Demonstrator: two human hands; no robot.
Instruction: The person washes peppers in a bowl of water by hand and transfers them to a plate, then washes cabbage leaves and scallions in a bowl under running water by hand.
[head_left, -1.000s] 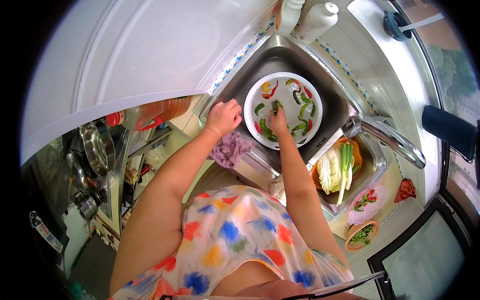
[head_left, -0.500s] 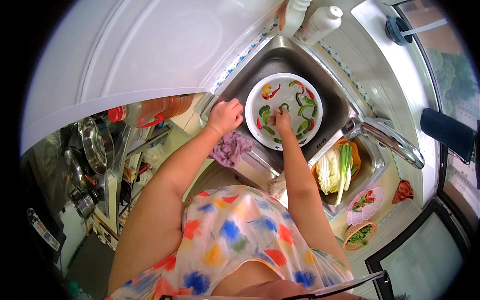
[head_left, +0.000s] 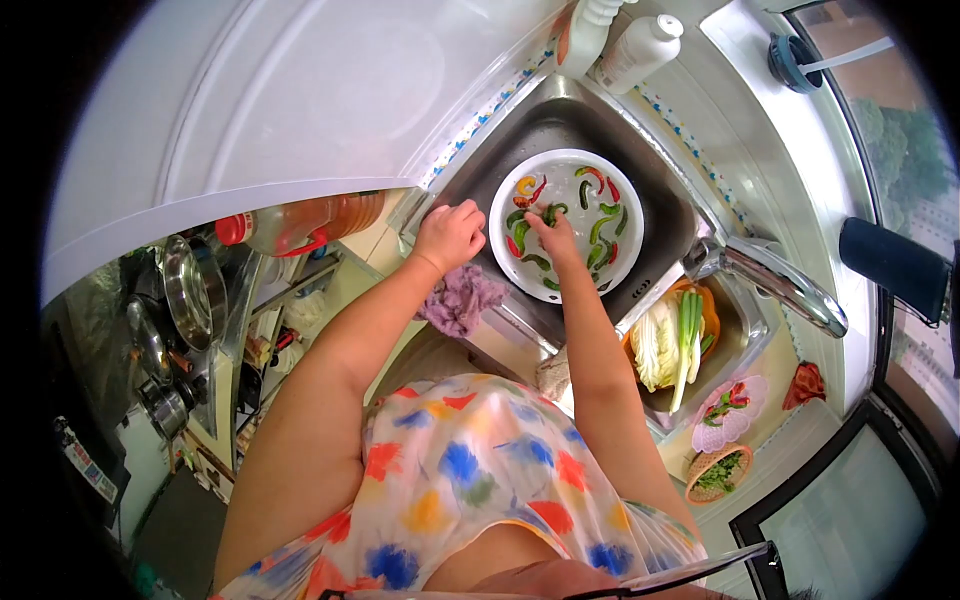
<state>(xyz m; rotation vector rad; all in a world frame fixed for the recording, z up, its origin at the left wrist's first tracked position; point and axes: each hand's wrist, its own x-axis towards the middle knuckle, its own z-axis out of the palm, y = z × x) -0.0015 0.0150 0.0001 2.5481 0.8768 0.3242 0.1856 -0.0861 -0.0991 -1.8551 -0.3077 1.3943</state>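
Observation:
A round white basin of water stands in the metal sink, with red, green and yellow-orange chili peppers floating in it. Inside the basin, the fingers of my right hand are closed at a green chili pepper by the water's surface. My left hand is a loose fist at the sink's left edge, outside the basin; its palm side is hidden. Just below it hangs a purple cloth over the counter edge.
Right of the basin, a chrome faucet reaches over a smaller sink holding napa cabbage and scallions. A pink dish and a basket of greens stand beyond. White bottles are behind; an oil jug lies left.
My right hand has moved slightly left in the basin, with the green chili pepper at its fingers. Other peppers have drifted in the water. My left hand has stayed put.

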